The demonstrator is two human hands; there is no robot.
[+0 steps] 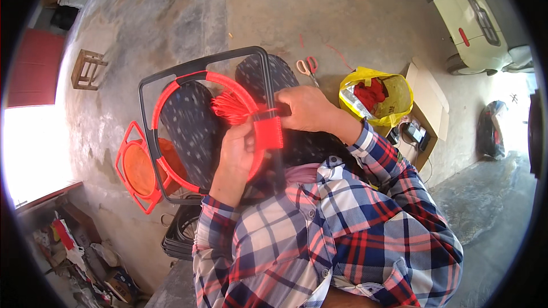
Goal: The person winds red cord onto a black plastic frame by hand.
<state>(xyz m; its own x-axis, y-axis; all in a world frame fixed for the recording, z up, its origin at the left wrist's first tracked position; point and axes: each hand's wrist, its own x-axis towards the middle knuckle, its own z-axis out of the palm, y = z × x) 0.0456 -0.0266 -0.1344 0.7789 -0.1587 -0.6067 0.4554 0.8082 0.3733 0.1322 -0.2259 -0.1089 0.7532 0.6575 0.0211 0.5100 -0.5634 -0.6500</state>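
A black square frame (206, 60) with a round inner ring rests tilted over my knees. Red cord is wound tightly around several stretches of the ring (162, 105). On the right side, a broad band of red winding (268, 132) joins ring and outer bar. My left hand (236, 147) reaches inside the ring, its fingers closed on the frame beside that band. Just above the band, my right hand (308, 109) is closed at the outer bar; what its fingertips pinch is hidden. A loose bundle of red cord (231, 105) hangs inside the ring near both hands.
Scissors (309, 68) lie on the floor ahead. To the right stand a yellow bag (403, 88) with red material inside and an opened cardboard box (429, 100). An orange plastic frame (137, 165) and stacked black frames (181, 231) are at left. A car (471, 14) stands far right.
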